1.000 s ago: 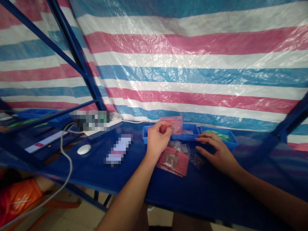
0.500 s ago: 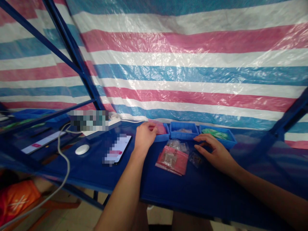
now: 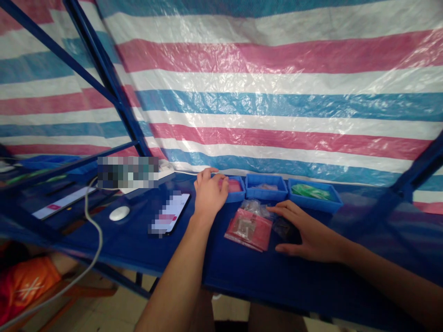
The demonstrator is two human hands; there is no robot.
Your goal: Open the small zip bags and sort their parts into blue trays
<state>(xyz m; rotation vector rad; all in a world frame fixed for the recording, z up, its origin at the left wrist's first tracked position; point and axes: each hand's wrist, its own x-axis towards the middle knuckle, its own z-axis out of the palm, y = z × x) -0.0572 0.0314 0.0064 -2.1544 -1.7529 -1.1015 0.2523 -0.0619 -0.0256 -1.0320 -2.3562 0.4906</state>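
Note:
My left hand (image 3: 212,194) is open at the left blue bin (image 3: 237,195), its fingers apart by the near left side. Pink-red packets (image 3: 234,185) lie inside that bin, partly covered by the hand. Over the table my right hand (image 3: 311,233) is open, thumb spread from the fingers. Between them lies a small clear bag with dark contents (image 3: 283,227), which I cannot make out. Its fingertips reach near some clear plastic bags (image 3: 255,206). Left of them, red packets (image 3: 259,235) are stacked, with a clear bag of greyish pieces on top.
A middle blue bin (image 3: 266,193) holds a few pale items; the right blue bin (image 3: 320,203) holds green packets. A phone (image 3: 172,214) and a white mouse (image 3: 119,213) lie left. A white cable (image 3: 98,240) hangs over the edge. A person's orange sleeve (image 3: 31,286) shows lower left.
My left hand's fingers have spread and lifted out of the left bin. My right hand has come lower and left, opening wider around the small dark bag.

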